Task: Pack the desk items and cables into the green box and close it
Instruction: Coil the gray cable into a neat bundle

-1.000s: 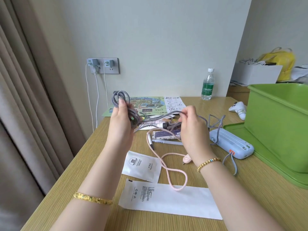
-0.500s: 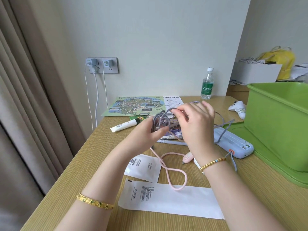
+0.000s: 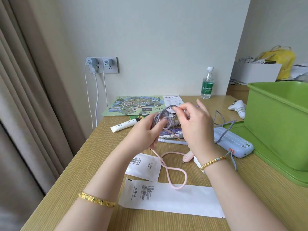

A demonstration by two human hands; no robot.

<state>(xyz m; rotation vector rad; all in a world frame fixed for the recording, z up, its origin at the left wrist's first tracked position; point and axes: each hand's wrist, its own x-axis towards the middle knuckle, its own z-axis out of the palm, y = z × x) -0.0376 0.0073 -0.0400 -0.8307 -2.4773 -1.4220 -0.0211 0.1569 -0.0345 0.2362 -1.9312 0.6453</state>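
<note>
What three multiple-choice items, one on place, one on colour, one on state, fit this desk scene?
1. Where does the water bottle stand?
A. by the wall
B. inside the box
C. on the map

2. What colour is the cable lying on the desk?
A. black
B. pink
C. yellow

3. What are both hands doing?
A. resting flat
B. holding a grey cable
C. closing the box

Answers: 1 A, it stands at the desk's far edge; 2 B, its loop is pink; 3 B, the left hand grips the coiled grey cable and the right hand pinches a loop.
</note>
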